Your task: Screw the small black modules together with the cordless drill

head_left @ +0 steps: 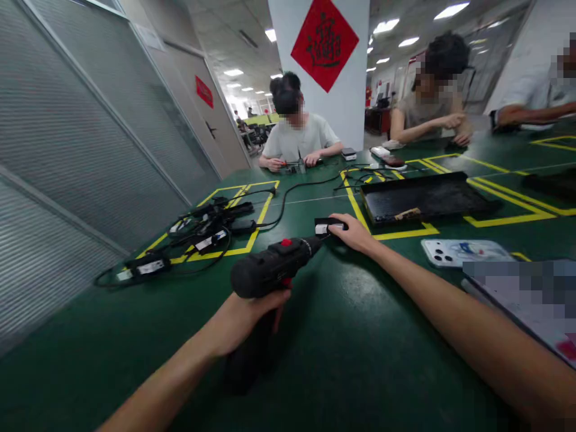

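My left hand [245, 321] is wrapped around the grip of a black electric screwdriver [270, 273] with a red button on top. Its tip points away from me at a small black adapter with a white label [327, 227]. My right hand [355, 233] reaches forward and holds that adapter down on the green table [360, 336], fingers curled over its right end. The screwdriver's bit meets the adapter's near left end.
A heap of black power adapters and cables [202, 231] lies at the left inside yellow tape lines. A black tray [423, 198] sits behind my right hand. A white phone [463, 251] lies at the right. Three other people sit at the far side.
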Demonstrator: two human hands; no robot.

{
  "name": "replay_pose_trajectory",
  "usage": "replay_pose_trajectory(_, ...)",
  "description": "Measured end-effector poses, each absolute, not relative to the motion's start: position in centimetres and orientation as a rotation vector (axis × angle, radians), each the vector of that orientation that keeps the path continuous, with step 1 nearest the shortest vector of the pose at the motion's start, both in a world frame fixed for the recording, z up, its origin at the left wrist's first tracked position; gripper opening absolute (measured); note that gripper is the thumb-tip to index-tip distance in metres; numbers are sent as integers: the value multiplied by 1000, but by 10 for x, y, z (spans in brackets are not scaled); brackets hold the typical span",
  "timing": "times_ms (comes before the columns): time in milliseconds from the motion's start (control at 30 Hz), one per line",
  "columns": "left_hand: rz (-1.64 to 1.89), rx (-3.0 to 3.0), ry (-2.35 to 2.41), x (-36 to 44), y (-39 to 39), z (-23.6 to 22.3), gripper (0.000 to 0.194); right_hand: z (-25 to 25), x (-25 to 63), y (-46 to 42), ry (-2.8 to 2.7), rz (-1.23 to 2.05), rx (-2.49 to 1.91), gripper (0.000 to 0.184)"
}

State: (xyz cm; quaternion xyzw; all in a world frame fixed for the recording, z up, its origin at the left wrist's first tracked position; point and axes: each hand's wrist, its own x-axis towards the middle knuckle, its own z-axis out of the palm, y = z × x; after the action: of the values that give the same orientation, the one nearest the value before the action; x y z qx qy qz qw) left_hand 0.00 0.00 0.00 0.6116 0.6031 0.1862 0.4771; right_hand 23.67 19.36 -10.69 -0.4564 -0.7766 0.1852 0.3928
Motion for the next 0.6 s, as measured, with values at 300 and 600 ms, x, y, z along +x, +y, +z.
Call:
replay_pose_trajectory(300,476,1427,1458,0,0,4,45,-106,238,192,-1935,491,-1186,39)
replay_pose_trajectory(600,455,1447,1483,-2,1,3,47,-102,237,188,-1921,501,-1176,38)
